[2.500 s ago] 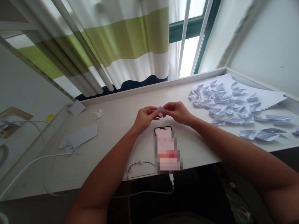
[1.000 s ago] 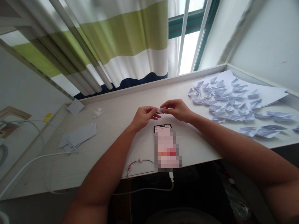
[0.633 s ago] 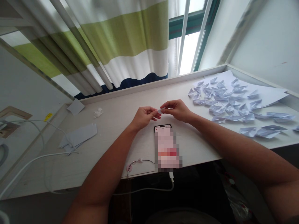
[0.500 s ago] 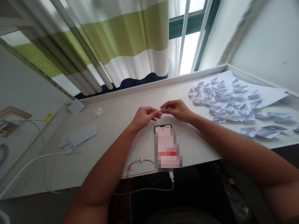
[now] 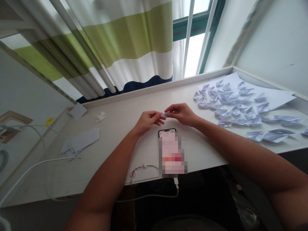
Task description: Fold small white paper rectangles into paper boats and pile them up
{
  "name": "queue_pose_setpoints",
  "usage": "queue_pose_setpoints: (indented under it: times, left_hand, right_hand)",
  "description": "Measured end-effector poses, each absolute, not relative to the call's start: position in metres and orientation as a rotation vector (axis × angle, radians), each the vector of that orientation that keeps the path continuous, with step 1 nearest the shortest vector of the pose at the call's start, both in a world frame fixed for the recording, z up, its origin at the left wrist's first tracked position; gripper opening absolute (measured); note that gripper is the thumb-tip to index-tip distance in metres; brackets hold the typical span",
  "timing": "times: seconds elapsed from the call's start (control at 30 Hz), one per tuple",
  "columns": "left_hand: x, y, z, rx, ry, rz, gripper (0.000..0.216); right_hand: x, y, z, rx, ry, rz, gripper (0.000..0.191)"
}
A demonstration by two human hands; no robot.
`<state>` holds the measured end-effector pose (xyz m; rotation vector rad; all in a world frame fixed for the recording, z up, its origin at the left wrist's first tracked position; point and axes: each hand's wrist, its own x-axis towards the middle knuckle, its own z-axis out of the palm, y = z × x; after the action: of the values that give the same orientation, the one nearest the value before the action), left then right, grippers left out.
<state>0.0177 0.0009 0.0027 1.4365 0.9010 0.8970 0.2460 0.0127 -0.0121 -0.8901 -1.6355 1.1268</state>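
Observation:
Between my two hands is a small folded piece of white paper (image 5: 165,114), held just above the desk. My left hand (image 5: 149,121) pinches its left end between thumb and fingers, the other fingers curling loosely below. At its right end, the thumb and fingertips of my right hand (image 5: 181,113) are closed on it. Fingers partly cover the paper, so its full shape is hidden. Directly below the hands lies a phone (image 5: 167,131) with a blurred screen. To the right, several folded paper boats (image 5: 237,110) are spread in a cluster.
Large white sheets (image 5: 276,93) lie under the far boats. On the left are a stack of paper slips (image 5: 84,139), a square paper (image 5: 78,111) and a crumpled tissue (image 5: 100,117). A charging cable (image 5: 176,189) hangs over the desk's front edge; a beaded strap (image 5: 132,174) lies beside the phone.
Both hands keep hold of the folded paper in nearly the same place, with only a slight shift of the fingers. The view has moved very slightly.

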Motion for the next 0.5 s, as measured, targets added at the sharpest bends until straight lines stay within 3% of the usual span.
queue_pose_setpoints:
  times: [0.37, 0.5]
  left_hand:
    - [0.0144, 0.0033, 0.0009, 1.629, 0.871, 0.908, 0.039]
    - [0.0117, 0.0027, 0.0022, 1.76, 0.929, 0.94, 0.048]
  right_hand:
    - [0.2452, 0.0103, -0.0099, -0.889, -1.597, 1.138, 0.035]
    - [0.2455, 0.0099, -0.0094, -0.887, -1.616, 1.113, 0.033]
